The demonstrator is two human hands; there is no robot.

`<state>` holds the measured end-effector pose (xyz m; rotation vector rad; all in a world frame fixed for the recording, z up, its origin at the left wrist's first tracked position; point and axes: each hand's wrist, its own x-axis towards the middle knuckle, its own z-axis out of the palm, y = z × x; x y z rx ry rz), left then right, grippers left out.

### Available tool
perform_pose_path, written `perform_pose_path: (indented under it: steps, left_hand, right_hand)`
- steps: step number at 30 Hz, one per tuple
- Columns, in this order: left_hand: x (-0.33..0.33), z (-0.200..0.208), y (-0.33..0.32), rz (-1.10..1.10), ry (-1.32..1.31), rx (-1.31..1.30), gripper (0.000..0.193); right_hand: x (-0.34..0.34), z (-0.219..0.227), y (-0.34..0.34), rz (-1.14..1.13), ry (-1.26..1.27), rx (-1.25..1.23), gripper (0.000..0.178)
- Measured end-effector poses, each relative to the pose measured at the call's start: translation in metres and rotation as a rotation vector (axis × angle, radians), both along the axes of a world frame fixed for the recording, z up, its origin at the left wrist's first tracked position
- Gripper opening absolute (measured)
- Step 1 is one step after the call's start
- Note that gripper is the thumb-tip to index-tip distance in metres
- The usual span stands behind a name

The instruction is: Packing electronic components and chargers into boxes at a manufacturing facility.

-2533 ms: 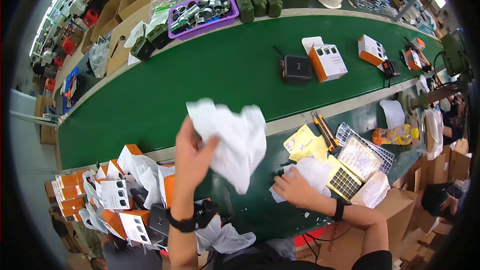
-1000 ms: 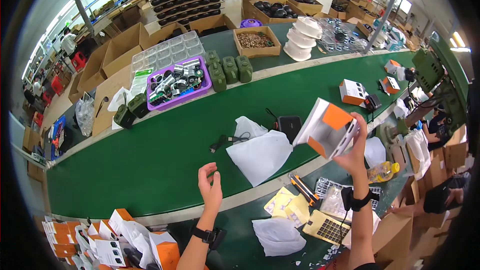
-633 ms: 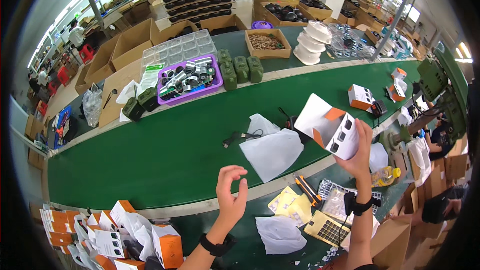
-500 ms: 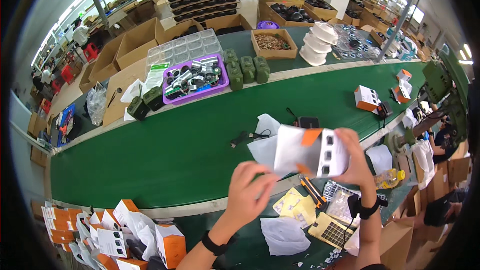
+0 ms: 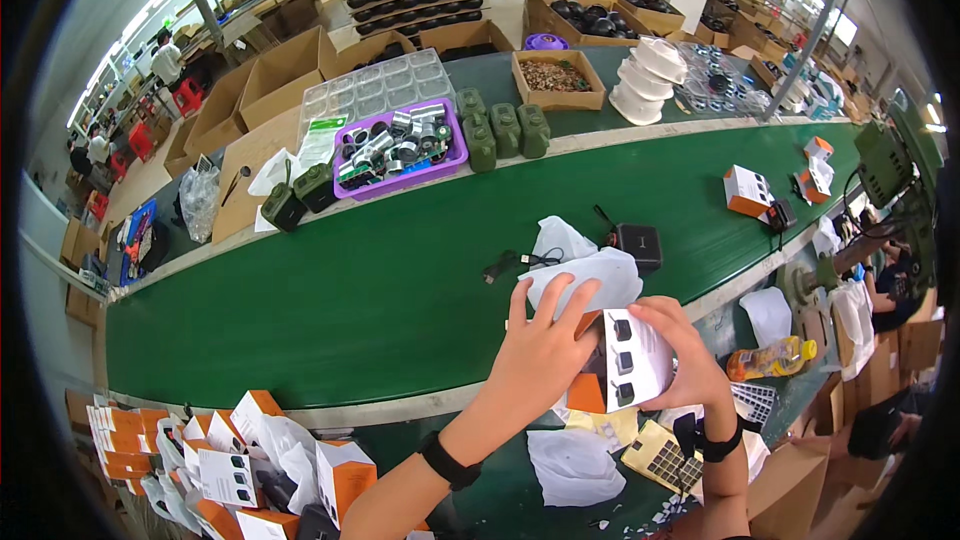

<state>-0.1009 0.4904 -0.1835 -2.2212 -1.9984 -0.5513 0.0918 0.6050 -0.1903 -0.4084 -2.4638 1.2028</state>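
My right hand (image 5: 690, 355) grips a small white and orange carton (image 5: 636, 358) by its right side, above the near edge of the green conveyor belt (image 5: 300, 330). At the carton's left end is my left hand (image 5: 545, 345), its fingers stretched and spread over the orange part. Whether its thumb touches the carton is hidden. Just beyond the hands lie crumpled white wrapping sheets (image 5: 610, 278) and a coiled black cable (image 5: 543, 259). A dark square device (image 5: 638, 245) with a strap rests behind them on the belt.
Orange and white cartons (image 5: 228, 475) crowd the lower left. White film (image 5: 575, 468), a yellow label tray (image 5: 662, 458) and a bottle (image 5: 772, 358) lie on the near bench. Across the belt stand a purple basket (image 5: 400, 180) of parts and green canisters (image 5: 507, 130).
The carton has turned and come lower, nearer to me. My left hand has moved up and right to its left end, with fingers spread. The dark device and wrapping show more fully.
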Motion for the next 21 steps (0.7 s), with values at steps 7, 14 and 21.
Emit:
perform_pose_path:
  steps: [7, 14, 21]
  left_hand:
    - [-0.034, -0.034, -0.013, 0.26, -0.524, 0.32, 0.012]
    - [-0.03, -0.13, -0.017, 0.219, -0.146, -0.15, 0.04]
    - [-0.011, -0.125, -0.056, 0.283, -0.224, -0.195, 0.055]
  right_hand:
    - [0.047, -0.042, 0.051, -0.492, -0.059, 0.457, 0.093]
    - [0.08, -0.193, 0.166, -1.088, -0.199, 0.519, 0.088]
    - [0.05, -0.192, 0.137, -0.945, -0.161, 0.621, 0.047]
